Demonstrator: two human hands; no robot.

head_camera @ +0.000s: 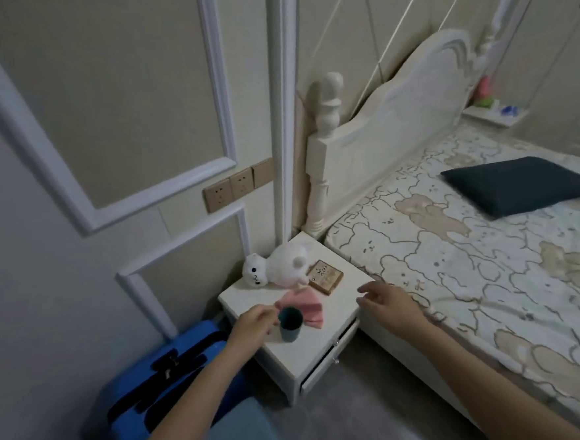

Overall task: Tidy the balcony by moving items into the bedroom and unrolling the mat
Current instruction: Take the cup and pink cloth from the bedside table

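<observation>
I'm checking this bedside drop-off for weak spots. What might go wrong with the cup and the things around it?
1. The dark green cup stands near the nightstand's front-left part, right by the left hand; a careless withdrawal might tip it or push it toward the edge.
2. It sits beside or partly on the pink cloth; an uneven base may make it wobble.
3. The right hand hovers open, near the small framed picture, which it might knock.

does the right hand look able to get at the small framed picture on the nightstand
Probably yes: the right hand hovers open just right of the framed picture, with bare nightstand top between them and nothing blocking.
</observation>
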